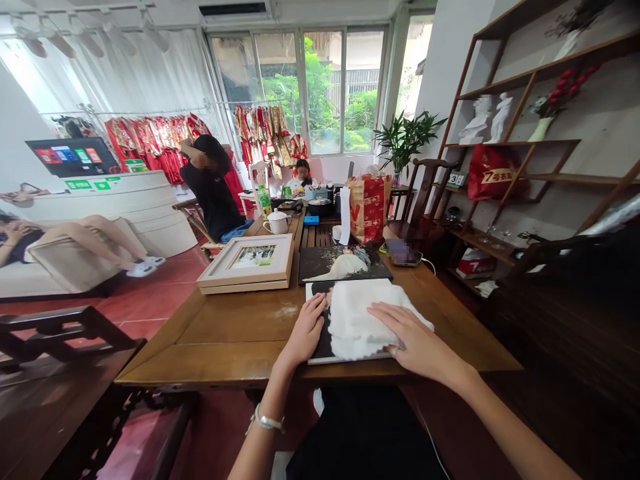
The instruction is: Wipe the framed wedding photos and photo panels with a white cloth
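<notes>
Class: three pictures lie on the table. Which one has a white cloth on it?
The near dark print, under the left hand and right hand, bears the white cloth. The farther dark print and the wooden-framed picture lie bare.

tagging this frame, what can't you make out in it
- Head view: the photo board by the left hand is mostly covered by the white cloth, so its picture is hidden.
- The right hand covers the cloth's near corner.
- The item beside the red bag is blurred.

Braceleted left hand, ringed right hand
</notes>
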Demonstrator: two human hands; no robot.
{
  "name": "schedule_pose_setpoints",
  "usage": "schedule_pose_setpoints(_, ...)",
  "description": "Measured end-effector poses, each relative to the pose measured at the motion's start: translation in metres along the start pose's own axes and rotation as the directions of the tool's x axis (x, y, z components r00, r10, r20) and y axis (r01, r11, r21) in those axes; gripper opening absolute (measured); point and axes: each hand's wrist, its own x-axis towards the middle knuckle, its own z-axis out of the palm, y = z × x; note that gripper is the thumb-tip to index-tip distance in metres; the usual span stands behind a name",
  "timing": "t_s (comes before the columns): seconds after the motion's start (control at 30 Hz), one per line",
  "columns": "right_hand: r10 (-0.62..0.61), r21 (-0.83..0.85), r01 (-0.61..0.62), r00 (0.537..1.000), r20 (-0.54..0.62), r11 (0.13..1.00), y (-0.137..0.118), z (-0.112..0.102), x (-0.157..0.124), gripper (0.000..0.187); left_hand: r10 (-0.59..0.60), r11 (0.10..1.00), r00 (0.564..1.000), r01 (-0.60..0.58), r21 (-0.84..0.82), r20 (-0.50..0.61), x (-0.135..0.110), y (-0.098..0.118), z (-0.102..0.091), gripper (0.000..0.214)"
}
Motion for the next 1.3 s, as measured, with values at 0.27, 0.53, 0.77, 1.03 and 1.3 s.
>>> schedule_pose_setpoints(0.27,0.014,-0.143,-0.029,0.995,-0.103,0.989,0.006,0.004,0.006,0.067,0.003,1.000,1.000,-0.003,0.009,0.004,-0.001,0.000,-0.001,0.046)
schedule_pose_setpoints(0.53,0.093,-0.041,-0.096,0.993,-0.073,0.995,0.051,0.007,0.068,0.069,0.017,1.000,1.000,-0.016,-0.014,0.012,-0.001,-0.001,-0.001,0.046)
schedule_pose_setpoints(0.77,-0.124,-0.071,0.118,0.989,-0.080,0.990,0.010,0.009,0.001,0.084,0.009,1.000,1.000,-0.009,-0.020,-0.010,-0.001,-0.002,0.000,0.045)
schedule_pose_setpoints(1.03,-0.049,-0.141,0.022,0.981,-0.188,0.990,0.004,0.015,-0.036,0.056,0.005,1.000,1.000,-0.005,-0.018,-0.008,-0.001,-0.001,0.001,0.046)
schedule_pose_setpoints(1.3,0.094,-0.021,-0.103,0.961,-0.262,0.994,0.017,0.018,0.046,0.044,0.025,1.000,1.000,-0.025,-0.013,-0.001,-0.001,0.000,-0.002,0.044)
